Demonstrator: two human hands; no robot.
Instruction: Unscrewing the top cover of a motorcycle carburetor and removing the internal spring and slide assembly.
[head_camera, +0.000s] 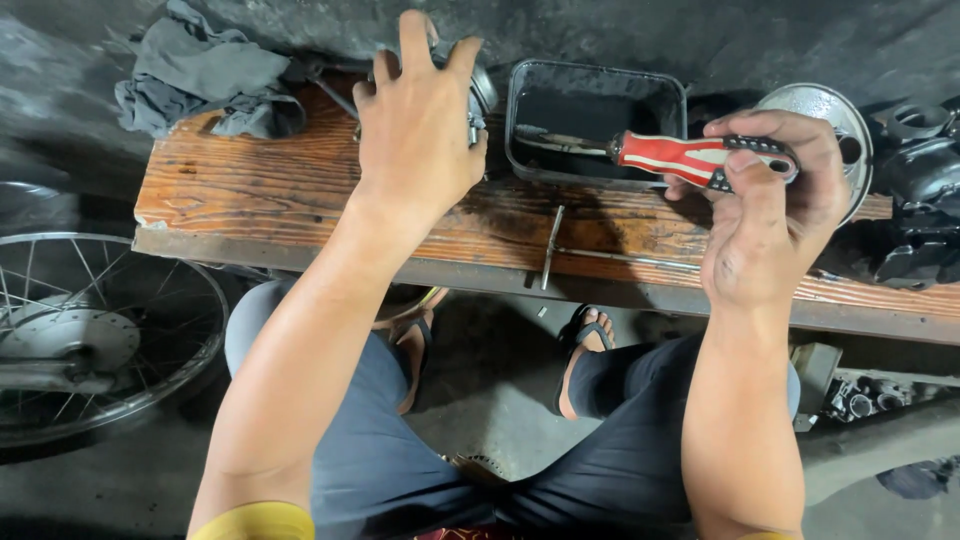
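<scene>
Far left on the worn orange wooden bench (300, 190) I see a crumpled grey rag (205, 75). My left hand (420, 120) spreads open-fingered over a round metal part (480, 95), touching it. Right of that sits a black rectangular plastic tray (595, 120). My right hand (775, 200) grips a red-and-white-handled screwdriver (680, 157), tip over the tray, near a silver metal disc (835, 115).
</scene>
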